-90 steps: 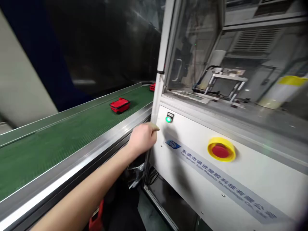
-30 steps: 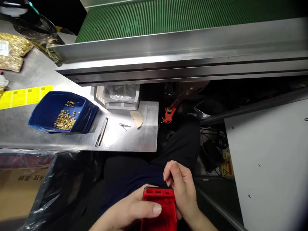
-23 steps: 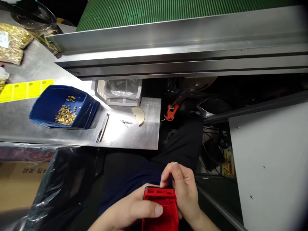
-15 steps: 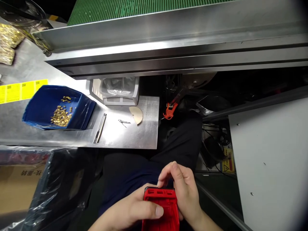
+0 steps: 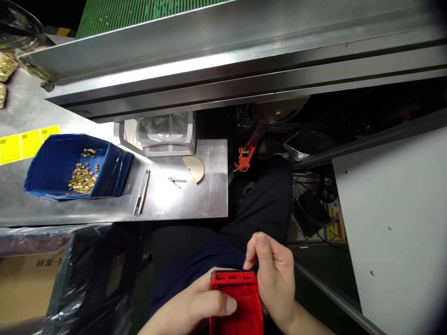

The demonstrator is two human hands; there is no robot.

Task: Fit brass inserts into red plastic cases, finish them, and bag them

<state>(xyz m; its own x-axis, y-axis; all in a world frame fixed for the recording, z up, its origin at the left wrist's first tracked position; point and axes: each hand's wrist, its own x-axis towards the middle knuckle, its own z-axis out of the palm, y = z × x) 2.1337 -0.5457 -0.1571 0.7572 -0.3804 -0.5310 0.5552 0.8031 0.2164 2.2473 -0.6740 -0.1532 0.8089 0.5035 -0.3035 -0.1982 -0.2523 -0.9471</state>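
A red plastic housing [image 5: 246, 298], open on top with slots along its far wall and a dark outer edge, sits low in the view above my lap. My left hand [image 5: 199, 302] grips it from the left, thumb laid over into the cavity. At its right side is my right hand [image 5: 275, 279], with thumb and index finger pinched together just beyond the housing's far right corner. Whatever may be between those fingertips is hidden. The lower end of the housing runs out of the frame.
On the metal table [image 5: 195, 204] stand a blue bin [image 5: 45, 172] of small brass pieces and a grey bin [image 5: 171, 149]. A utility knife [image 5: 141, 195], small metal pins [image 5: 177, 180] and a beige half-disc [image 5: 194, 168] lie there. An orange air gun [image 5: 244, 158] hangs below the conveyor frame [image 5: 209, 60].
My right hand has shifted slightly right, its thumb and index finger closing tighter into a pinch. The left hand keeps its hold on the red housing. The camera view has turned a little.
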